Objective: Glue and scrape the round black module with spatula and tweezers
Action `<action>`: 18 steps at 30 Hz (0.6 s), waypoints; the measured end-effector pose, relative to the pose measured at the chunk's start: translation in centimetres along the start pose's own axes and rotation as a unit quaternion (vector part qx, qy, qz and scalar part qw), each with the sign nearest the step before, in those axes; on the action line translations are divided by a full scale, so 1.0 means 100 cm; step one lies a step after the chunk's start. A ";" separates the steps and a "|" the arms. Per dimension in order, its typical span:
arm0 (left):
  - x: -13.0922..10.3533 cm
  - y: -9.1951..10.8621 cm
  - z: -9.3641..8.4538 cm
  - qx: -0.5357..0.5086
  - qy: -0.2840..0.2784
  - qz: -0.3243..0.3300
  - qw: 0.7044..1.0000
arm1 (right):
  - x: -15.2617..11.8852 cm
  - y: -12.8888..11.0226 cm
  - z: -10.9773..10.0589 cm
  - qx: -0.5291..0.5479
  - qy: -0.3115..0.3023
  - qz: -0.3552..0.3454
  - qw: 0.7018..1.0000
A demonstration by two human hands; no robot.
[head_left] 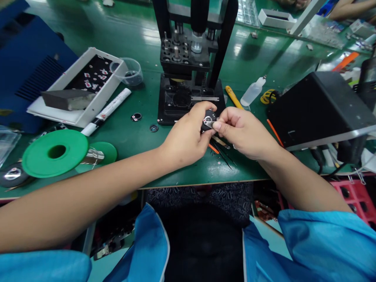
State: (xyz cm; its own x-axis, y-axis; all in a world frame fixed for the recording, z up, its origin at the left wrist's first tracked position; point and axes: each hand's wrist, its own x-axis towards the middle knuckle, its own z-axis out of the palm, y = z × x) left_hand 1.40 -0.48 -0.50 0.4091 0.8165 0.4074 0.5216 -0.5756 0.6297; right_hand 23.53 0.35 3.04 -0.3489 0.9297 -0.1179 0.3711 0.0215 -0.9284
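Both forearms are extended over the near edge of the bench point(147, 156), brought in from left and right, hands met at centre, just near of the press. Left hand point(186, 137) is turned palm inward, fingers curled; a black disc point(203, 124) is gripped by its rim between thumb and fingers. Right hand point(249, 131) is closed, wrist bent; a thin metal strip point(209, 123) is pinched between thumb and index, laid across the disc's face.

White lettering is printed on the dark lap cloth point(164, 200), only partly legible. Red characters are carried on the white marker point(113, 105), left; too small to be read.

Bench is topped in glossy green. Press point(185, 58) is built of black metal, bright pins set in its upper plate. Black box point(317, 109) is tilted at right; blue box point(38, 70), slotted, is placed far left. White tray point(105, 86) is lined in black, with a grey rectangular block point(69, 100) rested in it. Spool point(70, 156) is flanged in green plastic, wound with silvery wire. Bottle point(253, 92), translucent, is seen far right of the hands. Two small rounds point(153, 128) are left on the green.
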 end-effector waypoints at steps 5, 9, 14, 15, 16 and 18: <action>-0.001 -0.002 0.002 0.001 0.007 0.017 1.000 | -0.001 -0.002 0.001 -0.036 0.020 -0.006 0.999; -0.001 -0.004 0.002 0.010 0.005 0.016 1.000 | -0.002 -0.007 0.002 -0.062 0.030 -0.004 0.998; 0.001 -0.002 0.001 0.008 -0.007 -0.003 1.000 | -0.003 -0.012 0.000 -0.097 0.044 -0.026 0.994; 0.002 -0.001 0.001 0.008 -0.009 -0.010 1.000 | -0.004 -0.013 0.000 -0.104 0.045 -0.037 0.993; 0.002 0.000 0.000 0.009 -0.009 -0.015 1.000 | -0.004 -0.013 -0.001 -0.111 0.047 -0.048 0.992; 0.002 0.001 -0.001 0.012 -0.006 -0.022 1.000 | -0.004 -0.014 -0.001 -0.123 0.053 -0.069 0.989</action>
State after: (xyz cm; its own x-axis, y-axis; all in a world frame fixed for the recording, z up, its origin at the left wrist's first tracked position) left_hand 1.47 -0.33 -0.26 0.3941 0.8407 0.3714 0.5568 -0.5399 0.6313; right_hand 23.25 -0.04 4.47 -0.3233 0.9448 0.0541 0.5281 0.2276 -0.8181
